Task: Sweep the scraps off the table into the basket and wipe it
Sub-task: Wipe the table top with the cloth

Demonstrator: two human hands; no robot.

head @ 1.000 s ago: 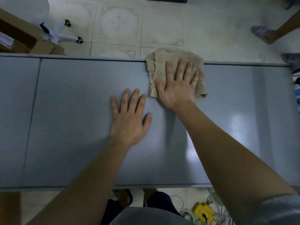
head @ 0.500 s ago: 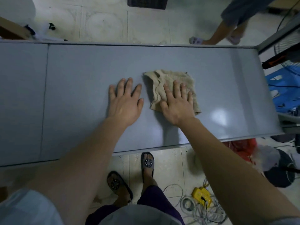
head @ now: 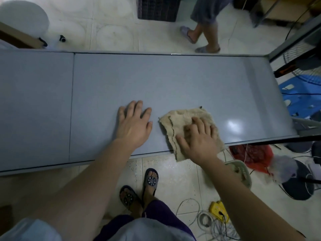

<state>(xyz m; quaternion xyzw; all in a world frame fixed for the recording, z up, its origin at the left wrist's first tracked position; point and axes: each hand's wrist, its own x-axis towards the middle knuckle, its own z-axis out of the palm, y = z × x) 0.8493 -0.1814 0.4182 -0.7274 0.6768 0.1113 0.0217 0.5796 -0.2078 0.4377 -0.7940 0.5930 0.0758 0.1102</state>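
A beige cloth point(head: 180, 121) lies on the grey table point(head: 156, 84) at its near edge, its lower corner hanging over the edge. My right hand point(head: 198, 138) presses flat on the cloth with fingers spread. To the left of the cloth, my left hand point(head: 134, 124) rests flat on the bare tabletop. A tiny dark scrap point(head: 201, 107) sits just beyond the cloth's far corner. A pale green basket point(head: 241, 173) stands on the floor below the table's near right edge, partly hidden by my right forearm.
A person's legs point(head: 203, 32) in slippers stand beyond the table's far edge, near a dark crate point(head: 159, 8). On the right are a blue plastic stool point(head: 298, 100), a fan base point(head: 297, 185) and a red bag point(head: 251, 155). Cables and a yellow power strip point(head: 218, 210) lie by my feet.
My right hand has dragged the cloth from the far edge back to the near edge, where it now overhangs. My left hand stayed flat on the table. The view has pulled back.
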